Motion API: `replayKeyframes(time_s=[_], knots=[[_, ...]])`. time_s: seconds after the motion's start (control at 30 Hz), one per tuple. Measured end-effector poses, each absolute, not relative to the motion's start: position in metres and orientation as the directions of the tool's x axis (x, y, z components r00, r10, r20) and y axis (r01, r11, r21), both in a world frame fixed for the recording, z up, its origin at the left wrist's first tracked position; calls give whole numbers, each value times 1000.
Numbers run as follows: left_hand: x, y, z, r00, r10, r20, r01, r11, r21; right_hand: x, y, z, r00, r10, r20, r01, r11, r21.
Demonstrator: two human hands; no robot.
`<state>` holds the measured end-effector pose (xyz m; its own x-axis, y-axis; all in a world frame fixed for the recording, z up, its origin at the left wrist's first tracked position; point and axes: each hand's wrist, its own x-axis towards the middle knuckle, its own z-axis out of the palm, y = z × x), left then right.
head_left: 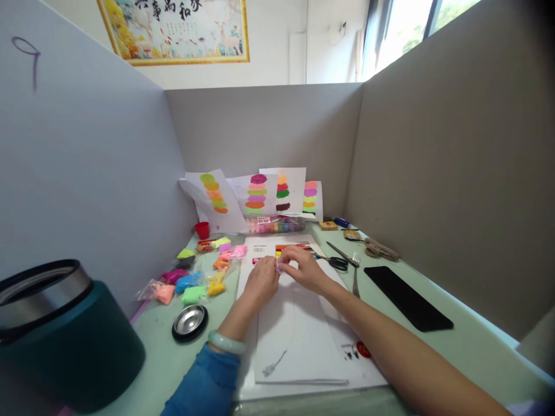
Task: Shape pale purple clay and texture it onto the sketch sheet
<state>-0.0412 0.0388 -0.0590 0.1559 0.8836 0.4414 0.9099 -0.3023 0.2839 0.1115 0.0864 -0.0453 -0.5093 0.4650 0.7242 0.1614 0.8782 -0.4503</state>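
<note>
Here at the centre, the left hand (263, 280) has its fingertips closed on a small lilac piece (278, 266), and the right hand (303, 268) meets it there, thumb and forefinger pinching the same bit. The piece sits between the two sets of fingertips, too small to name, over the stacked white paper (299, 329). A jade-like bangle (226, 342) circles the left wrist.

Out to the right: black-handled scissors (338, 263) just beyond the right hand, a metal fork (356, 274) beside them, then a flat black slab (407, 297) on the pale green bench (468, 353). Over to the left, a cluster of bright, soft-looking packets (189, 281), with a round steel-and-black lid (189, 322) nearer, and a big teal canister (78, 341) closest of all. At the back, a red cup (202, 230) and upright sheets with colour swatches (257, 195), leaning by the partition (269, 127).
</note>
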Motion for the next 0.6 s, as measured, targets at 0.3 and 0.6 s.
replayKeyframes(time_s=[0.3,0.6], knots=[[-42,35,-54,77,910,407,944,-198,264,111,90,-51,-509,483,713,233,874,-426],[-42,34,-55,89,918,387,924,-221,312,108,80,-50,-519,515,682,270,856,-441]])
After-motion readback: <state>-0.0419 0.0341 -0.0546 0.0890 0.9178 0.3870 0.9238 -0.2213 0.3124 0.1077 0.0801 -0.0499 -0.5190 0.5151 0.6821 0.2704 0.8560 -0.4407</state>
